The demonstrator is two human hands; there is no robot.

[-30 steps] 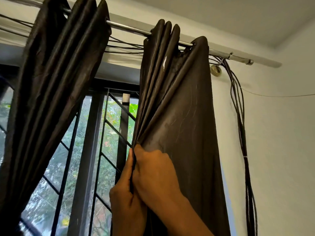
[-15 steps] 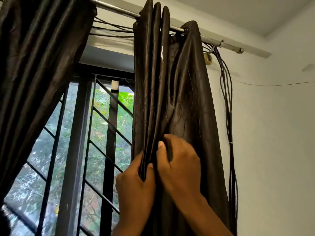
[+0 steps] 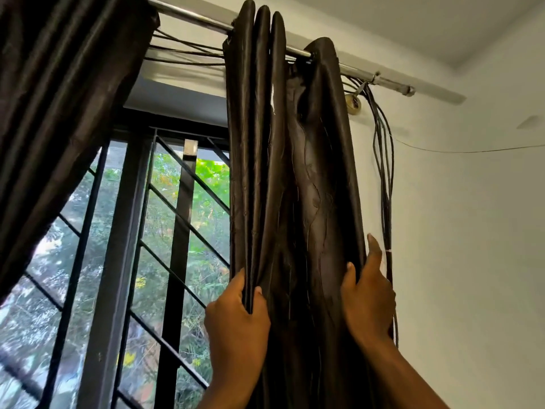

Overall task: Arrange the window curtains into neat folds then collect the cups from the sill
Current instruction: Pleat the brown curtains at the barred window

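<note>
1. The right curtain (image 3: 298,172) hangs from a metal rod (image 3: 191,17), dark brown and shiny, gathered into narrow upright folds with a wider crumpled panel toward the wall.
2. The left hand (image 3: 239,317) pinches the window-side folds between thumb and fingers.
3. The right hand (image 3: 367,296) grips the wall-side edge, forefinger pointing up.
4. A second curtain (image 3: 59,98) hangs at left.
5. Between them shows a barred window (image 3: 165,231) with greenery outside; cables (image 3: 385,178) hang down the white wall (image 3: 472,261).
</note>
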